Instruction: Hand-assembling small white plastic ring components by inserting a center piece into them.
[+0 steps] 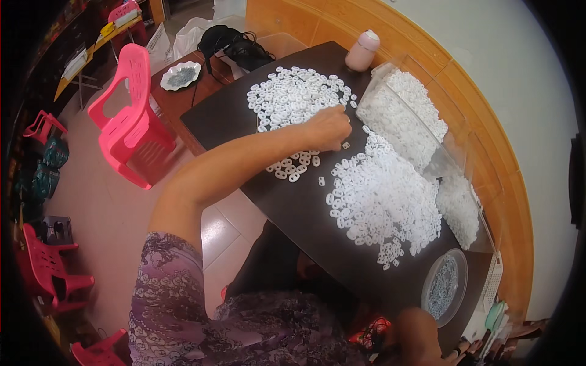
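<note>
My left hand (329, 127) reaches across the dark table, its fingers curled down between two heaps of small white plastic pieces. Whatever the fingers hold, if anything, is hidden beneath them. The far heap (296, 94) is made of oval pieces with two holes, and some of these lie under my forearm. Closer to me spreads a bigger heap (384, 195) of similar white pieces. A single loose piece (321, 181) lies to its left. My right arm (418, 335) shows at the lower right edge, beside a round clear dish (462, 299) of small grey metal parts. My right hand's fingers are not clear.
Clear plastic bins (436, 165) full of white pieces line the table's right side. A pink bottle (362, 51) stands at the far edge. A scalloped white plate (194, 68) of grey parts, a black bag (247, 53) and a pink chair (131, 116) are at the left.
</note>
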### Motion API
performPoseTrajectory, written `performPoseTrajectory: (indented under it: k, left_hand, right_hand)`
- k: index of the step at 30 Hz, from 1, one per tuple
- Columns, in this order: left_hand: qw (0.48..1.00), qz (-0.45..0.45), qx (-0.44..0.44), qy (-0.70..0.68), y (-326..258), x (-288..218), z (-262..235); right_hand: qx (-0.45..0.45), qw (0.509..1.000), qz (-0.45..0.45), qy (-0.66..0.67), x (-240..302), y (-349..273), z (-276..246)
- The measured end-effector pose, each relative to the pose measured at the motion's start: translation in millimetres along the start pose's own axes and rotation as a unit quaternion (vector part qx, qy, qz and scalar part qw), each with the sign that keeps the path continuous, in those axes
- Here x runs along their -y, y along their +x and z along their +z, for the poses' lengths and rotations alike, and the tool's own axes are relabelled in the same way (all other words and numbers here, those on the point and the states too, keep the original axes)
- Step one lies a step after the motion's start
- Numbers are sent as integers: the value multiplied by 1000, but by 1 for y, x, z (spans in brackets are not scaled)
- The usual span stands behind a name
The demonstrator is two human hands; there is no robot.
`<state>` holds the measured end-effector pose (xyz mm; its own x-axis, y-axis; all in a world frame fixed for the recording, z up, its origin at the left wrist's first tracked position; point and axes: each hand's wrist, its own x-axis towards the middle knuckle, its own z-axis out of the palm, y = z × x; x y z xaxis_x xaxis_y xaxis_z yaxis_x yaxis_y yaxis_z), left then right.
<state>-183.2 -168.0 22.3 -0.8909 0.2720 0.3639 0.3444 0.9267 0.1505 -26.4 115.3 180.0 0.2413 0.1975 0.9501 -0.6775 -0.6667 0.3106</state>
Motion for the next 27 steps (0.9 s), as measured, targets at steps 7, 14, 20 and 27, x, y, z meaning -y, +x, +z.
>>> performPoseTrajectory:
  k: [7,14,20,27]
  left_hand:
    - [987,-52,-131,81,-2,22,-10]
    - [982,85,-164,45,7,-11,18]
    - [982,131,-36,135,1,-27,23]
    - [998,41,2,53,16,-30,21]
  right_hand:
    - [-28,997,-19,64,-2,4,3]
    - [-26,993,24,109,13,11,10]
    - [48,989,130,44,39,10,14]
    - [-49,998,41,18,32,16,17]
